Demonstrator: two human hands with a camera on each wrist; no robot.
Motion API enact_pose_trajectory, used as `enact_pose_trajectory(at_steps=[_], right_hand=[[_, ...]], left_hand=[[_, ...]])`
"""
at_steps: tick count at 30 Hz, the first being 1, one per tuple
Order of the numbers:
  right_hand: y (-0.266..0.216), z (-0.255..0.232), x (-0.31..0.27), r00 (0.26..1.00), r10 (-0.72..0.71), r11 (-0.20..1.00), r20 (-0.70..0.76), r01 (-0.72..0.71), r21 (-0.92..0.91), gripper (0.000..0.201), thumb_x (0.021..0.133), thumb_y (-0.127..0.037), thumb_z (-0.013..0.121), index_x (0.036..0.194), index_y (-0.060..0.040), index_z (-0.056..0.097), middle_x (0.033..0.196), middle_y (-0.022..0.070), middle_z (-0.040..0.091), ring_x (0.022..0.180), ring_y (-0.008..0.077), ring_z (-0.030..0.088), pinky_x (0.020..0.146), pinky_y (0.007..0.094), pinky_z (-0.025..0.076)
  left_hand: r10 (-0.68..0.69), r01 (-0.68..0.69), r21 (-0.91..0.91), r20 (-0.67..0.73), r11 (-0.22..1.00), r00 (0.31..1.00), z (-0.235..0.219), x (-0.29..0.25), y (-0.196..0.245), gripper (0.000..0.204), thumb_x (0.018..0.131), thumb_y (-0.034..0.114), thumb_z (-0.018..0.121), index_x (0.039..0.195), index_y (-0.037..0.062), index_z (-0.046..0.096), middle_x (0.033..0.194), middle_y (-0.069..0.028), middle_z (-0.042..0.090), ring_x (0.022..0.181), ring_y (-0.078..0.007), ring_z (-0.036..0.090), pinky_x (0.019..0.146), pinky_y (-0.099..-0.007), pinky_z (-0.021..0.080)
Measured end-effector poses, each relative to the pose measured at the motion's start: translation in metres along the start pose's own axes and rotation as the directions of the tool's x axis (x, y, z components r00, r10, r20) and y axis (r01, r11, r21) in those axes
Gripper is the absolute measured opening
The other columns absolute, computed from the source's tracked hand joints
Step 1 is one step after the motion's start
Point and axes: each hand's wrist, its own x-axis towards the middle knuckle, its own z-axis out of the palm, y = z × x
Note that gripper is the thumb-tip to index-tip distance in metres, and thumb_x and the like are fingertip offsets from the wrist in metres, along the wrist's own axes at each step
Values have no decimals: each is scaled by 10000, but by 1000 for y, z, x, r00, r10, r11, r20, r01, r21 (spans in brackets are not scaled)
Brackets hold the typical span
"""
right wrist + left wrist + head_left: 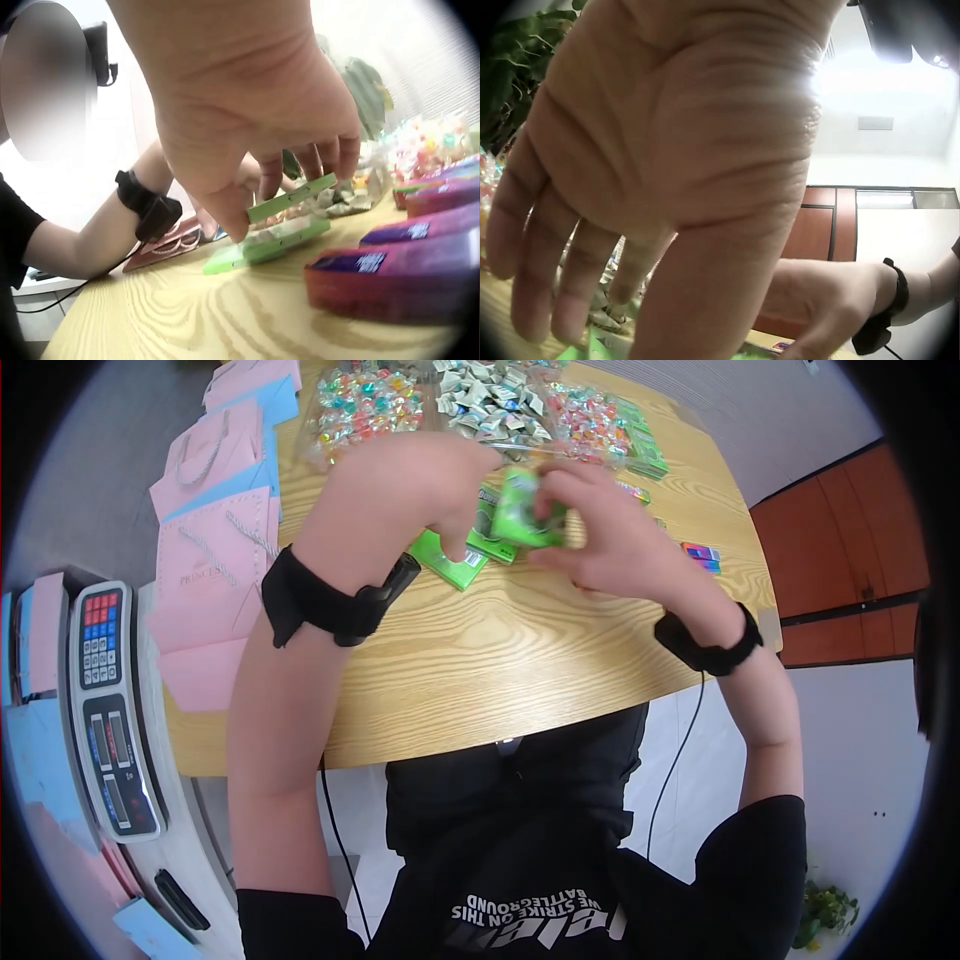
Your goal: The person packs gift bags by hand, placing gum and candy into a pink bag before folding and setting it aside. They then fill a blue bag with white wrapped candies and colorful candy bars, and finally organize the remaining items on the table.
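My right hand (612,540) pinches a flat green candy box (518,510) between thumb and fingers, tilted above the table. In the right wrist view that box (292,199) is seen edge-on, over other green boxes (279,241) lying on the wood. To its left my left hand (425,485) reaches over the table with its fingers extended downward and nothing gripped in them. Its thumb overlaps a green box (455,567) with a barcode. Another green box (490,528) lies beside that one, partly hidden by the hands.
Behind the hands stand clear bins of wrapped candies (368,410) and white-wrapped sweets (488,402). Stacked green boxes (642,440) are at the back right. Purple-pink packs (390,277) lie right of my right hand. Pink paper bags (210,560) line the left edge, near a scale (115,710).
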Motion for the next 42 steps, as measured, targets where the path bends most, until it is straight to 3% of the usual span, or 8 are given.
enact_pose_trajectory(at_steps=[4,19,24,28,35,36,40,42], right_hand=[[15,-30,-18,980,155,965,-122,-177,-193,316,710,-144,790,906,-63,555,1093,105,586,1060,333,548,880,415,463],[94,-61,-54,909,330,889,-256,-390,-238,429,732,-98,771,1110,-76,570,1103,131,607,1049,336,577,902,412,476],[167,-80,-98,781,624,775,14,-617,-137,561,744,-101,753,1259,-103,531,1209,97,604,1127,268,580,982,403,460],[170,-80,-111,752,593,762,287,-640,100,561,773,-31,703,1293,-132,515,1443,79,446,1358,221,399,1177,408,295],[169,-71,-99,797,536,820,278,-570,56,407,809,-27,670,1183,-155,572,1464,89,431,1367,249,393,1096,446,384],[167,-63,-102,836,532,836,139,-544,71,322,782,-50,669,1089,-131,617,1189,9,601,1119,199,544,924,390,460],[166,-65,-99,839,517,846,170,-531,46,303,777,-66,694,1064,-125,620,1185,0,603,1124,199,545,905,375,474],[163,-67,-95,824,496,845,274,-530,66,324,791,-40,710,1086,-118,601,1445,103,459,1302,253,470,1034,428,452]], left_hand=[[-86,69,97,180,993,980,-8,2,17,870,590,240,865,1362,72,500,1202,-151,640,1089,-296,627,856,-386,536],[-175,157,87,282,984,943,-8,7,26,708,558,365,856,1111,20,578,1047,-166,669,955,-321,655,783,-415,527],[-173,155,83,303,984,937,-8,12,28,765,561,384,856,1166,26,556,1069,-167,665,973,-329,650,804,-415,525],[-184,165,84,332,983,925,-5,16,24,828,547,389,864,1216,26,537,1115,-172,653,1007,-339,639,831,-406,520],[-143,143,23,334,989,932,-3,17,17,880,535,377,868,1255,9,521,1142,-201,640,1039,-350,626,867,-388,508],[-129,132,12,327,991,936,-3,17,16,880,533,374,868,1253,4,522,1143,-208,638,1041,-354,624,872,-384,505],[-117,124,-2,308,992,944,0,17,13,875,528,368,870,1236,-13,524,1127,-220,637,1029,-356,625,866,-380,502],[-129,140,-9,325,990,937,-5,16,18,869,527,369,868,1226,-16,526,1114,-221,637,1019,-356,625,861,-382,500]])
